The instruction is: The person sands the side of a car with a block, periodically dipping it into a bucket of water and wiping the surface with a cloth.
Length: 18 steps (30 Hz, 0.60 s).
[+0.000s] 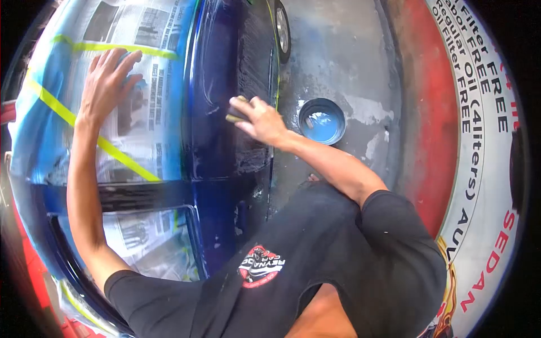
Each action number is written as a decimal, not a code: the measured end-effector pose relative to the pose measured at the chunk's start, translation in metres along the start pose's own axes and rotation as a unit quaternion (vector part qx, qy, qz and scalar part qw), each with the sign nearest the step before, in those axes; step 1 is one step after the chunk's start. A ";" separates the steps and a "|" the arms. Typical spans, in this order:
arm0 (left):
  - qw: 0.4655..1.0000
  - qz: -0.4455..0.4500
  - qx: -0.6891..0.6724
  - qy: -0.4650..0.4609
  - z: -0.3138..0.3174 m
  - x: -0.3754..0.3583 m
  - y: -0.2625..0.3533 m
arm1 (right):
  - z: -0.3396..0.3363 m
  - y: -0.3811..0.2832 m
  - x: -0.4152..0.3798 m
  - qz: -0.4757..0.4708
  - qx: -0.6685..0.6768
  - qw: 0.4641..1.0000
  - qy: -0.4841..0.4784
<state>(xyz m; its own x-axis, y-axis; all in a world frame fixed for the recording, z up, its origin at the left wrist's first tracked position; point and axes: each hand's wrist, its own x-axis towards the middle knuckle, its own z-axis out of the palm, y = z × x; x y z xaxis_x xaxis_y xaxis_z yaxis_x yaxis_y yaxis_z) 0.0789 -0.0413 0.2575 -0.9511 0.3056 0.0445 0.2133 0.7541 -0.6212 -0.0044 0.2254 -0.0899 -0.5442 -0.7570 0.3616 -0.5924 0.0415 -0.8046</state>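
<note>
My left hand [108, 84] lies with fingers spread on the newspaper [129, 112] masking the car's window area, close to a strip of yellow-green tape [127, 49]. Nothing is held in it. My right hand [265, 119] grips a small yellowish-grey sanding block [239, 108] against the side of the dark blue car [214, 73]. The fingers hide part of the block. Around it the paintwork looks wet, with greyish smears on the panel [253, 73].
A dark bucket [305, 133] with bluish water stands on the wet concrete floor [355, 50], right of the car. A car wheel [282, 31] shows at the top. Along the right runs a red strip [431, 101] beside a white lettered banner [479, 186].
</note>
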 end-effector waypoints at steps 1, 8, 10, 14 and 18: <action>1.000 -0.013 -0.008 0.006 -0.001 -0.002 0.012 | -0.010 0.011 -0.009 0.016 -0.008 1.000 0.007; 0.991 -0.096 -0.090 -0.021 0.051 -0.016 0.168 | -0.034 0.103 -0.052 0.132 0.022 0.990 0.030; 0.969 -0.138 -0.142 -0.150 0.072 -0.025 0.207 | -0.043 0.129 -0.061 0.166 0.037 0.985 0.019; 0.969 -0.143 -0.134 -0.147 0.095 -0.020 0.214 | -0.059 0.186 -0.069 0.193 0.039 0.980 0.010; 0.976 -0.149 -0.111 -0.112 0.136 0.040 0.168 | -0.087 0.242 -0.058 0.227 0.023 0.973 -0.029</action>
<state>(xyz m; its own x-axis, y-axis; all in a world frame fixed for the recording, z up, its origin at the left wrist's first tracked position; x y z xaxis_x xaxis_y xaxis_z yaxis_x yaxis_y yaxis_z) 0.0467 0.0183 0.0489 -0.9980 -0.0624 0.0097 -0.0607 0.9054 -0.4203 -0.1678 0.3364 -0.2645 -0.7082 -0.7032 -0.0631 -0.2706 0.3529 -0.8957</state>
